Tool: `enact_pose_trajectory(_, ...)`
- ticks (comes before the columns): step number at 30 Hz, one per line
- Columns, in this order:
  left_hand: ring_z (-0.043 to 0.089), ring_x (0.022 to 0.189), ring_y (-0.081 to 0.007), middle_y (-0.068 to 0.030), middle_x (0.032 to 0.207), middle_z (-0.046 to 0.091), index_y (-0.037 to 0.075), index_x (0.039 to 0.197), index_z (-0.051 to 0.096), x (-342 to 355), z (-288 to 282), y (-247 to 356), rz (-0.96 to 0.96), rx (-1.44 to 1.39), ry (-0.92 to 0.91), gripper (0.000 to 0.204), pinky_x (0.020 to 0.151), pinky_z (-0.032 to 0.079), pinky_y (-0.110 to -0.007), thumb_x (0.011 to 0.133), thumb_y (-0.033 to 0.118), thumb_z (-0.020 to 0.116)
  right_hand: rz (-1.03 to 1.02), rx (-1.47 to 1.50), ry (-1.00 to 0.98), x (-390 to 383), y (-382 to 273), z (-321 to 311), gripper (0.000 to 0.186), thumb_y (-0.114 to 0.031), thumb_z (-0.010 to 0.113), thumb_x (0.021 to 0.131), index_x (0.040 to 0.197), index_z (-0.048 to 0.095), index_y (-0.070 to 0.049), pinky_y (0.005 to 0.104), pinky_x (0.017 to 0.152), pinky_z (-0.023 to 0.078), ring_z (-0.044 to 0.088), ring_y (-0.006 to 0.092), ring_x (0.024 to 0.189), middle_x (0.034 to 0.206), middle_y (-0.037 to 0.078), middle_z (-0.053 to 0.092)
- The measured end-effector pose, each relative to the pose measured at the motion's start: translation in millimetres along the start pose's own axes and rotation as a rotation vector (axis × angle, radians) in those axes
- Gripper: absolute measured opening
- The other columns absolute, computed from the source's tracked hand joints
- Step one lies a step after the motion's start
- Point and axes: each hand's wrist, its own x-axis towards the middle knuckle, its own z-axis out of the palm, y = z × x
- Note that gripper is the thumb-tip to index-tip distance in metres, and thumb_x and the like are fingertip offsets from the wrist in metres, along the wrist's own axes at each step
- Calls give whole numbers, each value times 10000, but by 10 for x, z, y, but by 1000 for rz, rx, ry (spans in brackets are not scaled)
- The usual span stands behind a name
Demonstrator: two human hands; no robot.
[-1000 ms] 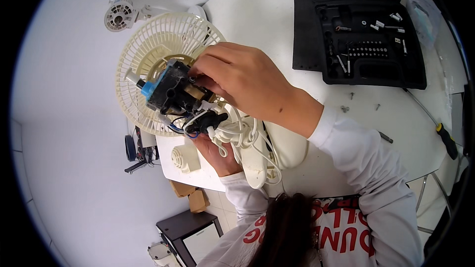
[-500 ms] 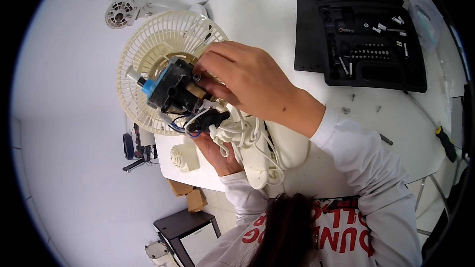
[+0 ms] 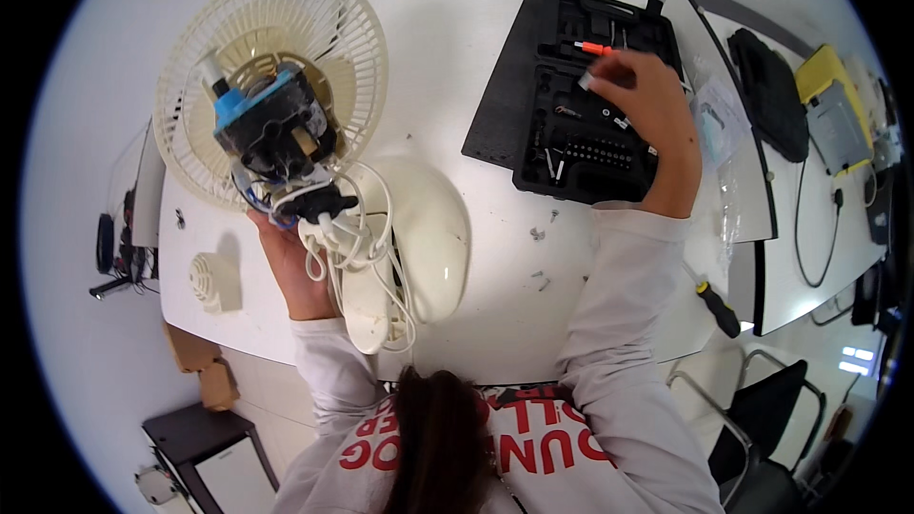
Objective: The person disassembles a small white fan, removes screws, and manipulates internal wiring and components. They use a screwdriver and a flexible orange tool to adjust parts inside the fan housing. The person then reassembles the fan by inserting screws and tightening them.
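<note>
A cream desk fan point(image 3: 433, 257) lies partly taken apart on the table, its round grille point(image 3: 367, 33) at the far left. The bare motor housing point(image 3: 276, 128), black with a blue part, stands out from the grille. My left hand point(image 3: 295, 266) supports the fan from beneath, by its neck; the fingertips are hidden behind the neck and wires. The white cord point(image 3: 357, 238) is bundled beside that hand. Over the black tool case point(image 3: 595, 192), my right hand point(image 3: 647, 100) pinches a small silvery piece point(image 3: 586, 82), too small to name.
An orange flexible shaft point(image 3: 592, 48) lies in the case. Loose screws point(image 3: 539, 232) are on the table before it. A yellow-and-black screwdriver point(image 3: 718, 309) rests at the right edge. A vented cream cover point(image 3: 214, 283) sits at the left. Side tables and a chair point(image 3: 762, 419) stand at right.
My right hand has left the motor and moved right to the tool case. My left hand still supports the fan. The whole view has shifted toward the right.
</note>
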Motion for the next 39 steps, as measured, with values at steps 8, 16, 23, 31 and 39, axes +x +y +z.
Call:
enact_pose_trajectory(8,604,924,-152,-51,1052,627,51,1123,521,64,-32,-54,19,-25,-50,434,806,496,-301,990,433,366,201,-113,-129,18,134,152,222,-166,740,698,894,702,-68,282,669,459,605,143,700,722,32,634)
enact_pose_trajectory(16,512,1104,-164,-15,1211,537,127,1260,456,76,-113,-25,19,-18,-317,393,961,400,-337,992,406,389,317,11,-47,2,358,17,206,-157,695,768,956,697,-74,281,773,483,650,163,833,874,55,694)
enact_pose_trajectory(23,506,1115,-166,-16,1221,531,129,1267,451,58,-16,-17,14,-21,-220,395,971,394,-340,994,407,381,267,-36,-216,-78,373,-25,232,-120,725,725,948,697,-59,278,747,485,649,161,797,844,61,689)
enact_pose_trajectory(31,566,1038,-166,-50,1137,589,61,1228,472,4,219,-9,21,33,92,461,905,457,-332,990,439,358,337,-105,-195,-7,348,64,224,-62,702,714,937,707,-44,286,754,489,656,172,809,847,84,694)
enact_pose_trajectory(39,566,971,-143,-2,1033,594,89,1173,501,17,108,-21,21,1,-19,410,867,459,-310,991,432,367,271,20,-119,-57,516,-96,198,-50,652,766,956,704,-32,293,791,478,655,180,861,899,84,703)
